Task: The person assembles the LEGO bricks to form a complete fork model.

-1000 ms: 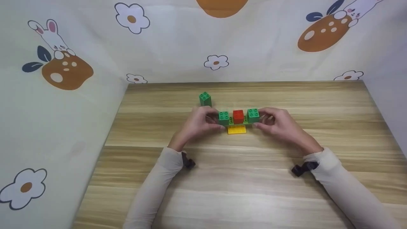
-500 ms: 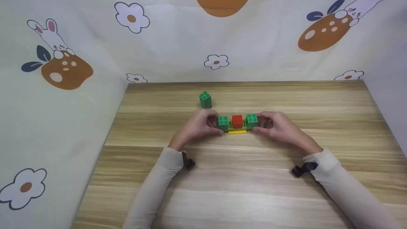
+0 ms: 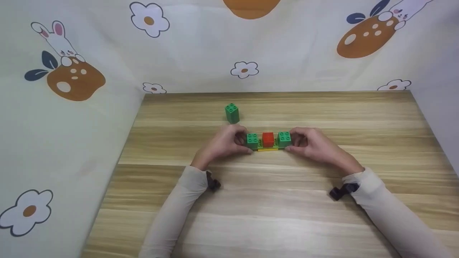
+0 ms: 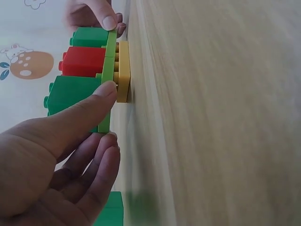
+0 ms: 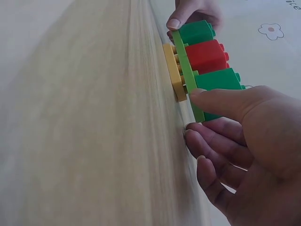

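A light green plate [image 4: 108,70] carries a red brick [image 3: 268,140] at its middle and a green brick at each end, the left one [image 3: 252,142] and the right one [image 3: 284,139]. My left hand [image 3: 228,142] pinches the plate's left end between thumb and fingers. At the opposite end, my right hand [image 3: 311,144] grips it the same way, thumb on the near edge. Directly beneath lies a yellow plate [image 4: 124,70] on the table, studs up. Both wrist views show its studs in a narrow gap under the light green plate; from the head, only its front edge shows.
A tall green brick [image 3: 232,114] stands upright on the wooden table [image 3: 251,208], just beyond the left hand. Patterned cloth walls [image 3: 193,53] border the table at the back and left, and a pale wall [image 3: 435,107] runs along the right.
Both hands have brought the light green plate with its bricks down and a little nearer, over the yellow plate, which is now mostly covered. The tall green brick has stayed put.
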The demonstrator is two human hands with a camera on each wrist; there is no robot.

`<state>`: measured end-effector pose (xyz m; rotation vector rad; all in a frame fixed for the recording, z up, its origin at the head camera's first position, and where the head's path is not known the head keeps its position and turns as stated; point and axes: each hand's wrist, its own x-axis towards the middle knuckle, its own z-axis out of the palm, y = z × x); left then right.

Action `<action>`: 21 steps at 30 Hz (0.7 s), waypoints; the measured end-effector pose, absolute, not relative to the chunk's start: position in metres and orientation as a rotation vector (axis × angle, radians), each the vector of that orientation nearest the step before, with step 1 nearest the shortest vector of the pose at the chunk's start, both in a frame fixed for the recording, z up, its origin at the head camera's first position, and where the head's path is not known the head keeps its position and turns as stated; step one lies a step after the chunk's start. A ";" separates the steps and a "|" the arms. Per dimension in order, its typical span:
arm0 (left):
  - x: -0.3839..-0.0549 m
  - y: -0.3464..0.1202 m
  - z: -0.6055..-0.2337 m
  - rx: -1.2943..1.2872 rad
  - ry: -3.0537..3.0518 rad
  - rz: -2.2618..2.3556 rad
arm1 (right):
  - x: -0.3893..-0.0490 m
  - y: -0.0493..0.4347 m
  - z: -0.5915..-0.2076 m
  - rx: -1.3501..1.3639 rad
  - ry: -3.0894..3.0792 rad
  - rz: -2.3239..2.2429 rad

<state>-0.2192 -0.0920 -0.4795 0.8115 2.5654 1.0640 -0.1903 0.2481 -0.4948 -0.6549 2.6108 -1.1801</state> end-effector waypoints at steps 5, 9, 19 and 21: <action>-0.220 -0.092 -0.481 0.814 2.535 1.072 | -0.191 0.249 -0.494 -0.651 2.611 -1.184; -0.220 -0.092 -0.481 0.800 2.527 1.066 | -0.191 0.249 -0.494 -0.655 2.604 -1.185; -0.221 -0.091 -0.485 0.847 2.552 1.080 | -0.191 0.251 -0.495 -0.681 2.619 -1.150; -0.220 -0.091 -0.485 0.846 2.548 1.089 | -0.191 0.251 -0.496 -0.695 2.616 -1.156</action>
